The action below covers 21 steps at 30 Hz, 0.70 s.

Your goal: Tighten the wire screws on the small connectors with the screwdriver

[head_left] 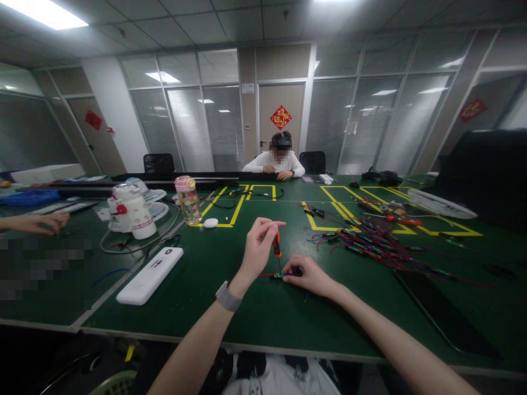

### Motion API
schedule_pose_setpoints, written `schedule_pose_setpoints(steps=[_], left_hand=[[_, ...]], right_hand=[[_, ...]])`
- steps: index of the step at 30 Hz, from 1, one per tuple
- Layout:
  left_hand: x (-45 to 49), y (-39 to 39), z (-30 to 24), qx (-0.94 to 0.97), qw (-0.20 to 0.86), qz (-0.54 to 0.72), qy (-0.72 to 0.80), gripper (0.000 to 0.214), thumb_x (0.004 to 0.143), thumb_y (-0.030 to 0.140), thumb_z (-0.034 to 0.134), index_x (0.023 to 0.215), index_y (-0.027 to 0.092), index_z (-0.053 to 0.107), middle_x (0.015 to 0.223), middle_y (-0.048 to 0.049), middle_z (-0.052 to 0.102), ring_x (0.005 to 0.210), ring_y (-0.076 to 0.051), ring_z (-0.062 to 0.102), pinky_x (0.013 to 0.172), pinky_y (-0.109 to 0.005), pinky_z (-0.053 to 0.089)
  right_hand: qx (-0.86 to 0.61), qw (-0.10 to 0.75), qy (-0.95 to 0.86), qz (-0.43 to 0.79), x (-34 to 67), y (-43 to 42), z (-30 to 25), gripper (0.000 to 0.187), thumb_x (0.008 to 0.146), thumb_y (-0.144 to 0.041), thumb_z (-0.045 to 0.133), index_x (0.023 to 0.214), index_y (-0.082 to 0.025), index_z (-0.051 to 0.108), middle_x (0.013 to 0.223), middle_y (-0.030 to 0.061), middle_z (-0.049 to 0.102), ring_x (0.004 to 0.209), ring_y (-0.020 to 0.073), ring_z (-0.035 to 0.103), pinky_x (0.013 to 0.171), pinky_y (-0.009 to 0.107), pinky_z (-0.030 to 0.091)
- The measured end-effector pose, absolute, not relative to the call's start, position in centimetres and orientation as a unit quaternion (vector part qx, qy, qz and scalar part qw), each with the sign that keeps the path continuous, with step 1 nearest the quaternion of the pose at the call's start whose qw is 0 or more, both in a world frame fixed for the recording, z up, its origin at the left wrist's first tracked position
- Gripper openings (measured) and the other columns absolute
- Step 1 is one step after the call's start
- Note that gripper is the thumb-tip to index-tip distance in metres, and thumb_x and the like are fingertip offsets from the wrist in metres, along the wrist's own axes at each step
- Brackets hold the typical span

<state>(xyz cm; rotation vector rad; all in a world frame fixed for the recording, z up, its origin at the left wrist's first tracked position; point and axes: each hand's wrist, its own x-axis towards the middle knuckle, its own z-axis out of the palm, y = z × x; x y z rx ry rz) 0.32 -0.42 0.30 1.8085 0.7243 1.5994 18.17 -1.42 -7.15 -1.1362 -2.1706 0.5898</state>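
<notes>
My left hand (260, 244), with a watch on its wrist, is closed around the orange and black handle of a screwdriver (277, 245). The shaft points down, and its tip meets a small green circuit board (277, 276) with red and dark wires. My right hand (307, 274) pinches the board's right end and its wires against the green table. To the right lies a tangled heap of similar wired boards (366, 241).
A white power bank (150, 275), a white jug (138, 211) and a pink-lidded bottle (188, 200) stand or lie to the left. A black tablet-like slab (444, 312) is at right. A co-worker's hand (45, 222) shows far left; another person (278, 159) sits opposite.
</notes>
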Motion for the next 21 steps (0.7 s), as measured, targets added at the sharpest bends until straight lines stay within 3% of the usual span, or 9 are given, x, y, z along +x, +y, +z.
schedule_pose_setpoints(steps=[3,6,12,16,21], left_hand=[[0.28,-0.47,0.33,0.686,0.380,0.574,0.234,0.033,0.090,0.020,0.042,0.107,0.018,0.069,0.111,-0.0080,0.063,0.101,-0.019,0.060,0.088,-0.031,0.046],[0.38,-0.33,0.24,0.669,0.457,0.553,0.196,0.036,0.089,0.020,0.041,0.115,0.016,0.065,0.121,-0.0101,0.062,0.110,-0.023,0.059,0.093,-0.035,0.047],[0.79,-0.43,0.09,0.663,0.499,0.528,0.184,0.029,0.092,0.029,0.046,0.111,0.015,0.062,0.109,-0.0116,0.066,0.094,-0.020,0.066,0.081,-0.032,0.053],[0.84,-0.42,-0.11,0.683,0.428,0.548,0.225,0.023,0.086,0.029,0.058,0.105,0.018,0.065,0.094,-0.0062,0.065,0.080,-0.016,0.064,0.072,-0.028,0.052],[0.52,-0.65,-0.16,0.721,0.220,0.588,0.293,0.015,0.082,0.029,0.066,0.094,0.020,0.070,0.090,-0.0038,0.058,0.084,-0.016,0.058,0.075,-0.026,0.049]], right_hand=[[-0.429,0.305,-0.821,0.220,18.17,-1.50,-7.07,0.008,0.075,-0.022,0.071,0.082,-0.017,0.071,0.076,0.0018,0.062,0.072,0.0158,0.055,0.068,0.027,0.043],[-0.430,0.303,-0.822,0.218,18.17,-1.55,-7.01,0.009,0.076,-0.023,0.070,0.082,-0.018,0.071,0.076,0.0020,0.062,0.072,0.0158,0.055,0.068,0.027,0.043],[-0.434,0.306,-0.819,0.219,18.09,-1.47,-7.10,0.009,0.075,-0.022,0.071,0.082,-0.017,0.071,0.077,0.0024,0.062,0.073,0.0162,0.055,0.068,0.027,0.043],[-0.432,0.307,-0.819,0.219,18.09,-1.40,-7.26,0.009,0.075,-0.022,0.071,0.082,-0.017,0.071,0.077,0.0021,0.062,0.073,0.0159,0.055,0.069,0.027,0.043],[-0.433,0.306,-0.819,0.218,18.15,-1.38,-7.27,0.009,0.075,-0.022,0.072,0.083,-0.018,0.071,0.077,0.0020,0.062,0.073,0.0158,0.055,0.069,0.027,0.043]])
